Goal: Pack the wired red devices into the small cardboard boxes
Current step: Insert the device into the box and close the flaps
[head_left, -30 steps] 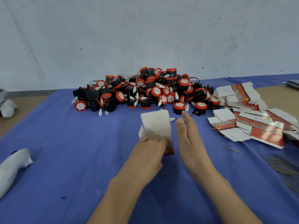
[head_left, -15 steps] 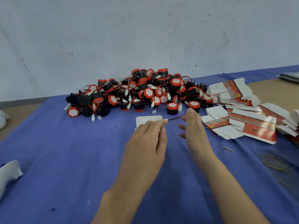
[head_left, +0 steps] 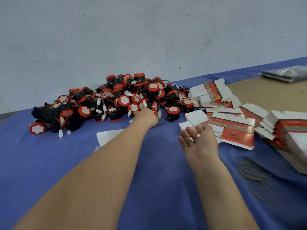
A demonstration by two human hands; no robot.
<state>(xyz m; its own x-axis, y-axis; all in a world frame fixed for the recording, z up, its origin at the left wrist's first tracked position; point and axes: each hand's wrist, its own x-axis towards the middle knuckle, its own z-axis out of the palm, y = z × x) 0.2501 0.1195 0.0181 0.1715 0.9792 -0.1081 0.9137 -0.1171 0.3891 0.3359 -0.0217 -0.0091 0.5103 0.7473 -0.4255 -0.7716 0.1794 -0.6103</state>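
Dozens of wired red devices (head_left: 123,100) lie heaped in the centre left of the frame, black bodies with red caps, their thin wires and white plugs tangled together. We see them resting on a blue cloth (head_left: 49,163) that covers most of the lower frame, and the heap's far side sits close to a pale, scuffed wall (head_left: 149,39) filling the upper half.

At the upper right the cloth ends and a brown surface (head_left: 265,93) shows, with a dark plastic bag (head_left: 287,74) lying near the right edge. Red and white flat cardboard boxes (head_left: 232,125) spread in loose stacks from the centre right to the right edge, just beside the heap. Thin rubber bands (head_left: 254,175) lie on the cloth at the lower right.

Our left hand (head_left: 146,116) reaches into the front of the heap, touching the devices; its fingers are hidden behind the back of the hand, so we cannot tell whether they grip anything. A white box (head_left: 108,136) lies on the cloth, partly covered by the left forearm. Our right hand (head_left: 199,140) hovers at the near corner of the flat boxes, fingers spread and relaxed, holding nothing.

Bare cloth stretches across the lower left and between the two forearms.
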